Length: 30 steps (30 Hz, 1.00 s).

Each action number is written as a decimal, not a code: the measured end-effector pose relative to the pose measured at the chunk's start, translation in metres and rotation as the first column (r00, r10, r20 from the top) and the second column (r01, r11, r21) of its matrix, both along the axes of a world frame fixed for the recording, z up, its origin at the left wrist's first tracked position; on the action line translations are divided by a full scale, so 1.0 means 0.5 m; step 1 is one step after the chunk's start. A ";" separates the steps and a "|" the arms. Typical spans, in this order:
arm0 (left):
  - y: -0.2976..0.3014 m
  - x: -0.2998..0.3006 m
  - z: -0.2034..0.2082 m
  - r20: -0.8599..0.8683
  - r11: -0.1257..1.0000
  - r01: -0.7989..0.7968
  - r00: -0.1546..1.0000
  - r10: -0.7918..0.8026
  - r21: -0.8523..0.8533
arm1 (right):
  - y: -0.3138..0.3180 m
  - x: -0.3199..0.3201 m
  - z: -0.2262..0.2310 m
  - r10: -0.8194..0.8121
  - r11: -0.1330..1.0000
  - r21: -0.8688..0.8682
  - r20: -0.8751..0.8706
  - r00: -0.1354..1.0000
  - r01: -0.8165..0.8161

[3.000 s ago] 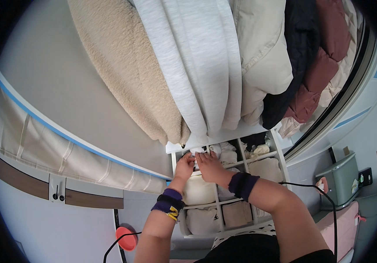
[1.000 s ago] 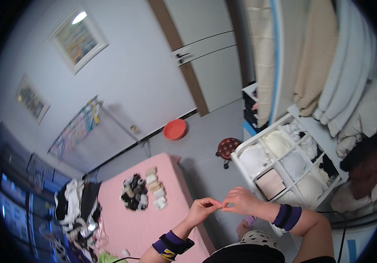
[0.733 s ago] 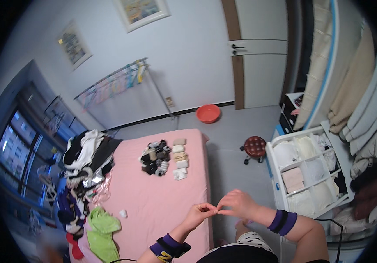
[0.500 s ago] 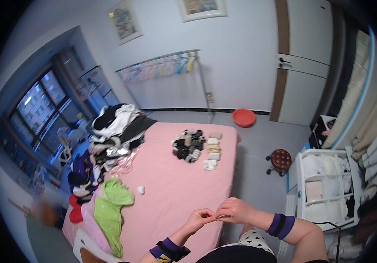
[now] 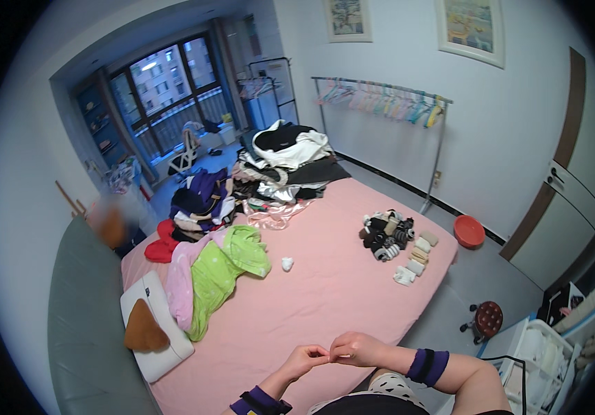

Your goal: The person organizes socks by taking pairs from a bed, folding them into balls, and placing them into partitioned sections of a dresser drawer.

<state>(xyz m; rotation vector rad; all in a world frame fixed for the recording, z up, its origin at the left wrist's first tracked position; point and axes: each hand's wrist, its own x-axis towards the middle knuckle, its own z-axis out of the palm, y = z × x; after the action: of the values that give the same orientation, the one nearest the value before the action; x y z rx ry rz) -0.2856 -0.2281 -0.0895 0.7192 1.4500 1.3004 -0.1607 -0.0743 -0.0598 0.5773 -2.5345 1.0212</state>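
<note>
Watching my left hand [image 5: 305, 361] meet right hand [image 5: 357, 348], each grip pressed together, pink bed [image 5: 332, 297] beyond, dark bundles [image 5: 385, 235] on it.

Soft, even light was spread over the wall [image 5: 387, 41] and the bed [image 5: 325, 304], while the floor [image 5: 460, 287] was left duller. Dim bluish light was seen at the window [image 5: 162, 79], its glass marked by a bright glare. The left hand [image 5: 305, 361] and right hand [image 5: 357, 349] were rendered fairly clearly; a patch beside the headboard [image 5: 79, 325] was heavily blurred. The door [image 5: 581, 173] was bowed, the corners blackened.
</note>
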 end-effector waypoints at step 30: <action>0.382 -0.109 -0.168 -0.088 0.790 -0.547 0.833 0.546 -0.278 | 0.427 -0.260 -0.264 0.303 0.841 -0.537 0.354 0.885 -0.073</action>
<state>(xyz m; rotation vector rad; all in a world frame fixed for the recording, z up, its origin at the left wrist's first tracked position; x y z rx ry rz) -0.3401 -0.0373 -0.1737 0.0893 1.8895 1.4586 -0.2905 0.1392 -0.1920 0.4940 -2.4027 2.0112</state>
